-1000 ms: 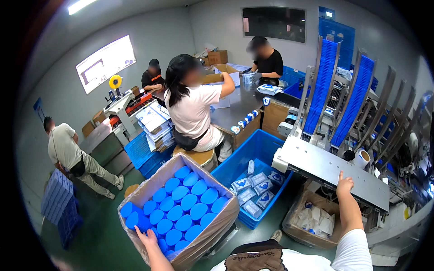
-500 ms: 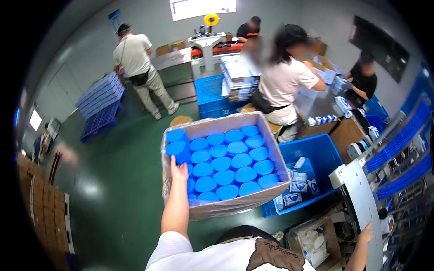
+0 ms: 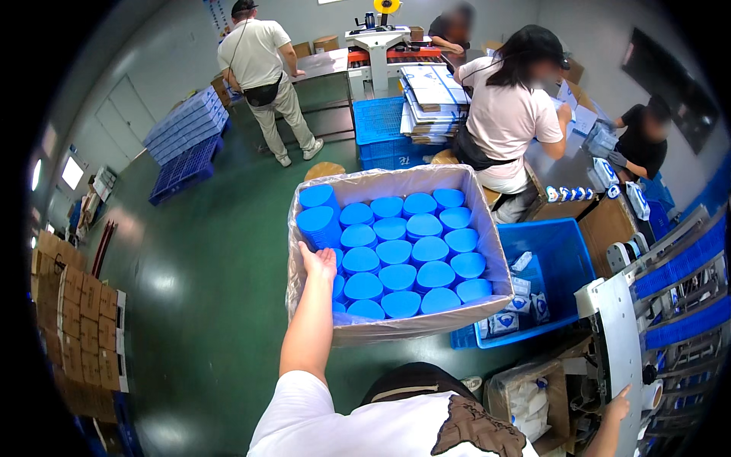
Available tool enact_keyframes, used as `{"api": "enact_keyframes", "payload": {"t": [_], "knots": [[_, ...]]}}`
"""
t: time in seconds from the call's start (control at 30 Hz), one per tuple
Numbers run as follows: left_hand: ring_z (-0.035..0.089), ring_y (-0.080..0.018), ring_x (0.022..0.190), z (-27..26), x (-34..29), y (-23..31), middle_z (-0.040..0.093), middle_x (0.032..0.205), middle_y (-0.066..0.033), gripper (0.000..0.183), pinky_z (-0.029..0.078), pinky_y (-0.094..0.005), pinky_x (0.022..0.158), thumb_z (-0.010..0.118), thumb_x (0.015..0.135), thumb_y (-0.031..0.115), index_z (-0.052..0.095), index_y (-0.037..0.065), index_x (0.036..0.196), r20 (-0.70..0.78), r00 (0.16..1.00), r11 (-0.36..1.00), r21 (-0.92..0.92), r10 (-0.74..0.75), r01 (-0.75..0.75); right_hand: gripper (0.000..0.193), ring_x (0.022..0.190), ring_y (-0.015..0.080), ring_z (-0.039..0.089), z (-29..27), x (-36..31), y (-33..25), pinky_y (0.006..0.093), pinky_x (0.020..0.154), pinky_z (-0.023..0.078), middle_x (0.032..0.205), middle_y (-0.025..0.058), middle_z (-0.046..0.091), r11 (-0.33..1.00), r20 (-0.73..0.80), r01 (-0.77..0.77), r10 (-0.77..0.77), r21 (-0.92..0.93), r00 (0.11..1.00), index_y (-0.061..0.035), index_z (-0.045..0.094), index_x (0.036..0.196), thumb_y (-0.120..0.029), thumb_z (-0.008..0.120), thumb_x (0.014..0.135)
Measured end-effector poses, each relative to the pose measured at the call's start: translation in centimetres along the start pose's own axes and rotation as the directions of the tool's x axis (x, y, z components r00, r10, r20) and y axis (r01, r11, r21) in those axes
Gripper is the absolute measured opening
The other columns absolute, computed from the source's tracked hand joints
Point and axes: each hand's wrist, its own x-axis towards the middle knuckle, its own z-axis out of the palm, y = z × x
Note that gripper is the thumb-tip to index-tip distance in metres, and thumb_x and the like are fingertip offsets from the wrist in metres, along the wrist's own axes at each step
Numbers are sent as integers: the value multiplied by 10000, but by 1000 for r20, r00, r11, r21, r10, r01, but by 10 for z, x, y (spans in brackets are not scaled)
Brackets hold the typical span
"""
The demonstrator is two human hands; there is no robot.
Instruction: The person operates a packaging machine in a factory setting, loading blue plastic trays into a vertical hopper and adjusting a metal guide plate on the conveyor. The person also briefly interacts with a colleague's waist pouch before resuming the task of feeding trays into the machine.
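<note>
Reaching with the left hand into the near left part of the box, at the centre of the frame. Spread out there, with the palm turned up and the fingers pointing at a tall stack of blue pieces in the box's left corner; cannot tell whether touching it. Filling most of the box, in close rows, with lower blue stacks. Lined with clear plastic, folded over the rim.

Stretching the right hand toward the lower right of the frame, with the index finger straight out at the pale metal plate of a machine (cannot tell the curl of the other fingers, nor any contact).

Just right of the box, can see a blue crate with white-and-blue packets inside; below that, a carton of white scraps. At upper right, can see a co-worker in pale pink seated by a counter, and another in black across it. At upper left, can make out a co-worker in white, standing near a loaded blue pallet.
</note>
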Motion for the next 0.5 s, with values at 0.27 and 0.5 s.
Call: {"api": "enact_keyframes", "payload": {"t": [0.27, 0.5], "knots": [[224, -314, 1349, 4, -2, 4, 180, 1441, -234, 1321, 206, -395, 1126, 720, 602, 687, 35, -124, 1389, 17, 999, 998, 31, -50, 49, 920, 782, 261, 655, 7, 1, 5, 359, 671, 552, 894, 163, 629, 996, -48, 81, -80, 27, 996, -201, 31, 1488, 24, 586, 790], [257, -296, 1330, 15, 13, 11, 225, 1467, -149, 1187, 213, -392, 1101, 765, 578, 651, 188, 72, 1439, 33, 994, 990, 91, -108, 105, 890, 769, 254, 654, 18, 6, 4, 349, 673, 545, 915, 167, 626, 998, -21, 64, -64, -26, 998, -194, 39, 1489, -10, 576, 804]]}}
